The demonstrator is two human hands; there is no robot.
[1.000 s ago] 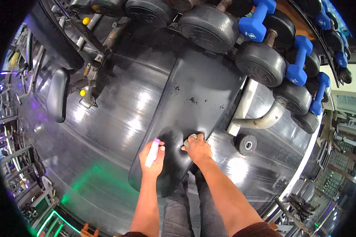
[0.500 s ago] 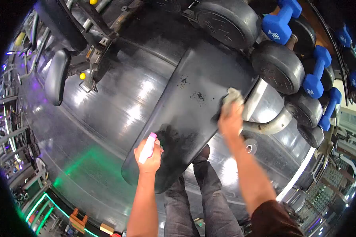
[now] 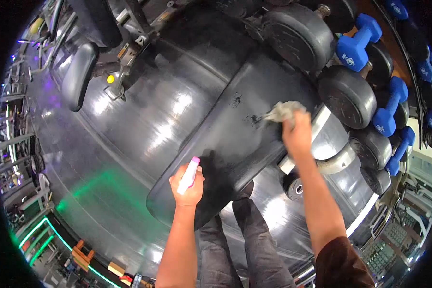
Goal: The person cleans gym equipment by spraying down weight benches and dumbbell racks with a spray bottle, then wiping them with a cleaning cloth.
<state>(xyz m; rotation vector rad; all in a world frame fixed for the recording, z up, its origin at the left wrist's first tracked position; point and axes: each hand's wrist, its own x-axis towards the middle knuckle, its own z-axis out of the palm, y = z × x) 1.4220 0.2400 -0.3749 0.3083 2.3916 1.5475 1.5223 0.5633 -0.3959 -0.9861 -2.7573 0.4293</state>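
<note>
Below me lies a black padded bench [image 3: 216, 139], its cover worn through in two dark patches near the middle. My right hand [image 3: 298, 137] is closed on a crumpled pale cloth [image 3: 285, 111], which lies against the bench's right side beside one worn patch. Over the near left part of the bench, my left hand [image 3: 187, 185] wraps around a spray bottle with a white and pink trigger head [image 3: 189, 175]. The bottle's body is mostly hidden by the hand.
Black round dumbbells [image 3: 348, 96] line a rack on the right, with blue dumbbells [image 3: 391, 105] lying on top. A white metal bench leg [image 3: 321, 125] shows under the right edge. Another machine with a black pad [image 3: 80, 77] stands at the upper left.
My right hand and the cloth have shifted slightly right, with the cloth now reaching toward the worn patch. My left hand still grips the spray bottle. The view has turned a little.
</note>
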